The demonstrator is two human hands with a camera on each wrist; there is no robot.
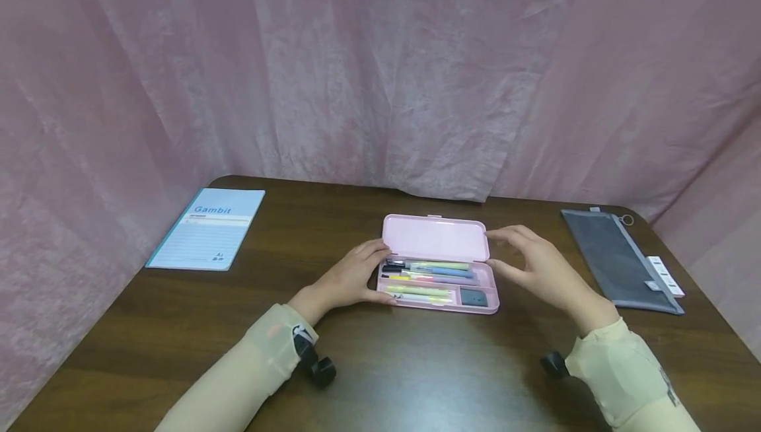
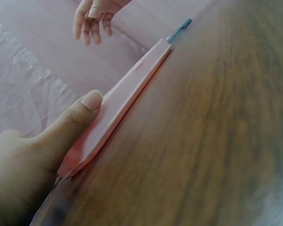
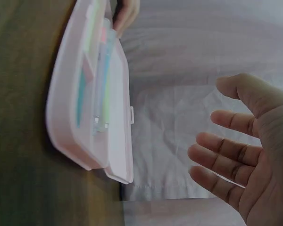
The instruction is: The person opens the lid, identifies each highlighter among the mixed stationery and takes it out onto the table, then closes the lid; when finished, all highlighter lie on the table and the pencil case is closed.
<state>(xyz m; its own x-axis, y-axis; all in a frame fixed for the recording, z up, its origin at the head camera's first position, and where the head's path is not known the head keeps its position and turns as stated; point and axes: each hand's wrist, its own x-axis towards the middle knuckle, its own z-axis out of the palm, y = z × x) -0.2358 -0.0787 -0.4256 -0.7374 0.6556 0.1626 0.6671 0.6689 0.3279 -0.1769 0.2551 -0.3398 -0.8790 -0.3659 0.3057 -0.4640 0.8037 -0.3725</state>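
A pink pencil case (image 1: 436, 310) lies on the table with its lid (image 1: 436, 238) raised. Inside are several pens and highlighters (image 1: 436, 272), with a dark eraser (image 1: 473, 297) in the small front-right compartment. At the case's left end, my left hand (image 1: 352, 273) holds it, thumb against the front wall and fingers at the back corner. The left wrist view shows that thumb (image 2: 75, 117) on the pink side. My right hand (image 1: 538, 267) hovers beside the right end with fingers loosely spread. In the right wrist view this hand (image 3: 250, 150) is apart from the case and holds nothing.
A light-blue notebook (image 1: 205, 230) marked "Gambit" lies at the left of the brown table (image 1: 285, 220). At the right lies a grey zip pouch (image 1: 618, 260), with a white labelled item (image 1: 666, 277) beside it. A pink curtain (image 1: 380, 88) hangs behind the table.
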